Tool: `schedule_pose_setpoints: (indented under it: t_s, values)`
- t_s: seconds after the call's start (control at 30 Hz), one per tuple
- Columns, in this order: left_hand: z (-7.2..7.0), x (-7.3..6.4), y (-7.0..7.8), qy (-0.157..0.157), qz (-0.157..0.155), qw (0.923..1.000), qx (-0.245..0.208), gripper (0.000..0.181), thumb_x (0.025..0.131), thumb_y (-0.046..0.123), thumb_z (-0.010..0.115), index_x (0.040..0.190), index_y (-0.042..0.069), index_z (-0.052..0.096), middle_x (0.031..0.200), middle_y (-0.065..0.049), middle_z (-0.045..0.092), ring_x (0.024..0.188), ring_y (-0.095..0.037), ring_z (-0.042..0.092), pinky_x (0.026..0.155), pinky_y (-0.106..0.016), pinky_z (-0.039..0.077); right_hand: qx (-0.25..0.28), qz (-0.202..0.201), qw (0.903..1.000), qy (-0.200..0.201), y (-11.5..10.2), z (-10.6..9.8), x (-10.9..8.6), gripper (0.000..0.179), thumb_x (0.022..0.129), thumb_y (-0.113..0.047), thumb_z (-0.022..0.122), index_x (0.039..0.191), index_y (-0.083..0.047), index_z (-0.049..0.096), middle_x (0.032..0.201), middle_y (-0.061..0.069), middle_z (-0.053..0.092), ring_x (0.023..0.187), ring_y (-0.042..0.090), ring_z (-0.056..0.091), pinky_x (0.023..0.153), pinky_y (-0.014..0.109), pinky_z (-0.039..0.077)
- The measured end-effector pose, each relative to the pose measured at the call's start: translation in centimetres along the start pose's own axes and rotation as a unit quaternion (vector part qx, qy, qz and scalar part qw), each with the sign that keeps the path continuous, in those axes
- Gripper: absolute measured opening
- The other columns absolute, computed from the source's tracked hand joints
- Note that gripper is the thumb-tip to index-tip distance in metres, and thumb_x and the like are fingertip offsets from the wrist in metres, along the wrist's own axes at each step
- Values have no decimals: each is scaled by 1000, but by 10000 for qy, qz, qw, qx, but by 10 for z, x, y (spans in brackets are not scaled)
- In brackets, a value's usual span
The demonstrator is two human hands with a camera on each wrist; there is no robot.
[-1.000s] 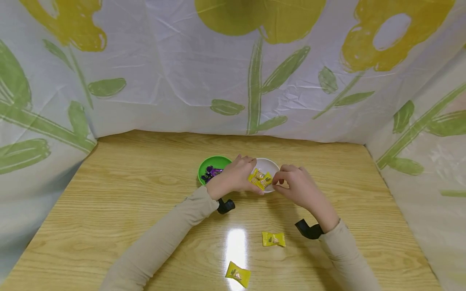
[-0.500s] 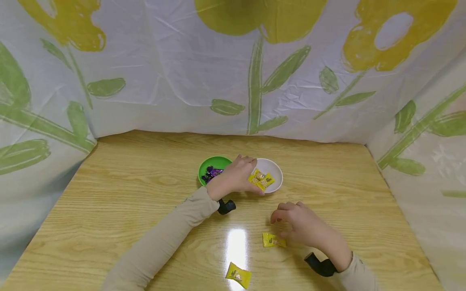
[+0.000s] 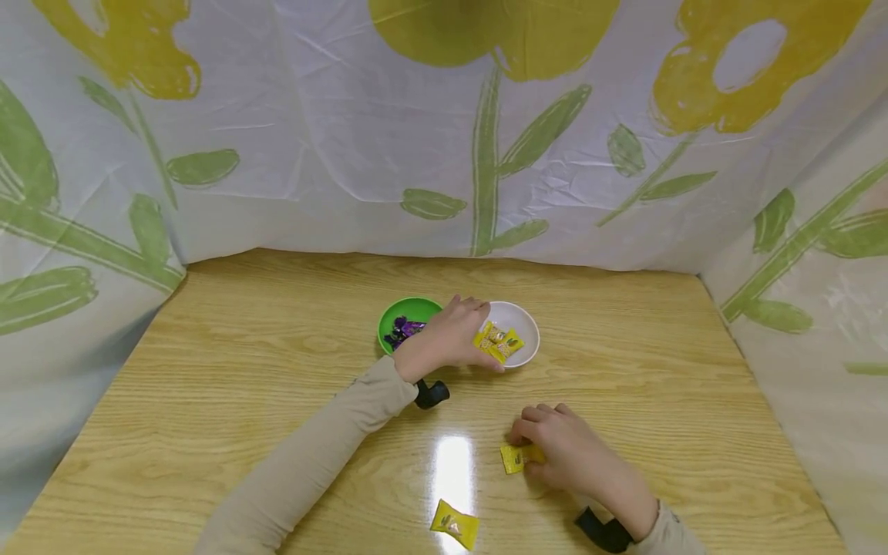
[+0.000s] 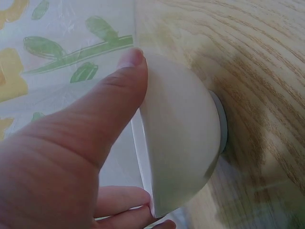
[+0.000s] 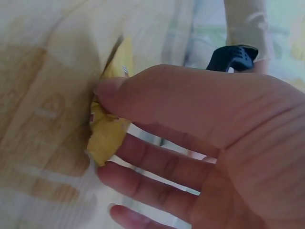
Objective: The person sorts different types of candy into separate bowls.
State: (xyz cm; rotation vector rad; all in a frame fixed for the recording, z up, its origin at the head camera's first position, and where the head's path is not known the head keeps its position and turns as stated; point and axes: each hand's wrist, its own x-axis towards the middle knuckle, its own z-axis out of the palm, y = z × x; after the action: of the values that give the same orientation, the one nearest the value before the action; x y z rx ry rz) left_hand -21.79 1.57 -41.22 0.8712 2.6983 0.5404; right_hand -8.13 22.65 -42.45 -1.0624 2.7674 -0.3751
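My left hand (image 3: 451, 335) spans the white bowl (image 3: 526, 331) from its left side. In the left wrist view its thumb (image 4: 131, 62) and fingers hold the bowl's rim at opposite sides. Several yellow-wrapped candies (image 3: 505, 345) lie inside. Low at the table, my right hand (image 3: 572, 451) pinches one yellow-wrapped candy (image 3: 512, 459). The right wrist view shows that candy (image 5: 108, 136) between thumb and fingers, close against the wood. Another yellow-wrapped candy (image 3: 454, 526) lies nearer the front edge.
A green bowl (image 3: 388, 314) with purple-wrapped candies (image 3: 404, 330) stands left of the white one, partly hidden by my left hand. Flower-printed cloth (image 3: 333, 139) encloses the wooden table (image 3: 243, 347) at the back and sides. Black bands circle both wrists.
My right hand has come from the white bowl's right rim back toward the front and taken hold of the nearby yellow candy. The left hand stays at the bowl.
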Motion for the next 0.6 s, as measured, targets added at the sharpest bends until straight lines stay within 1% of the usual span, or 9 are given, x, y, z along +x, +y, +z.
schedule_pose_setpoints:
  t_s: [0.2,0.37,0.47,0.6]
  values:
    - [1,1,-1,0,-1,10000,42,110,73,62,80,151,-3,36,154,-18,38,146,-33,29,122,-42,10,-62,-158,9997,176,2,3,-1,28,65,-11,78,91,-17,70,91,-10,63,85,10,55,72,32,44]
    - [1,1,0,0,-20,10000,29,110,73,62,80,151,-3,36,155,-18,38,146,-33,29,122,-41,9,-117,-159,9995,233,3,3,-1,28,65,-13,79,91,-17,71,90,-11,63,85,9,55,74,36,46]
    - [1,1,0,-13,-50,10000,25,111,73,62,80,151,-2,35,155,-17,37,146,-32,28,122,-41,9,-173,-153,9992,336,4,1,1,27,65,-15,80,91,-18,71,89,-11,62,85,9,55,75,37,47]
    - [0,1,1,-30,-59,9999,95,112,73,63,79,152,-2,35,155,-17,37,146,-32,28,122,-41,10,-261,-255,9978,562,5,-6,4,27,63,-16,81,89,-18,70,88,-10,62,83,9,55,74,37,47]
